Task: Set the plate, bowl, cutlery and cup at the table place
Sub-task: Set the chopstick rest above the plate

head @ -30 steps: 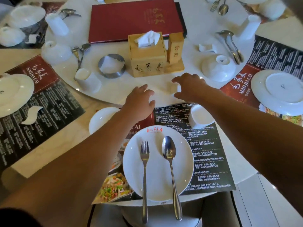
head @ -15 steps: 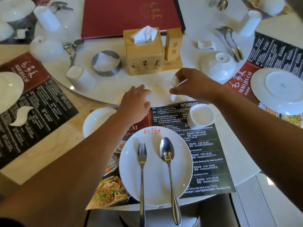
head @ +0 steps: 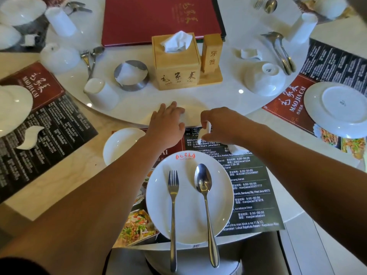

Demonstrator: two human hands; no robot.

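**Ceramic piece pinched beyond the plate**

The right hand [head: 222, 128] is pinching a small white glazed ceramic piece [head: 204, 132], holding it over the black printed placemat [head: 254, 187] just beyond the round white plate [head: 158, 205]. The left hand [head: 168, 126] is resting flat, fingers straight, on the pale turntable [head: 218, 96]. Being light, stiff, slick and chippable, the piece is probably calling for a firm grip at its thicker middle.

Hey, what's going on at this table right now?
A person is setting a place. The plate carries a fork and spoon, with the bowl off to its left. The right hand pinches a small white piece above the placemat, while the left hand rests flat on the turntable edge.
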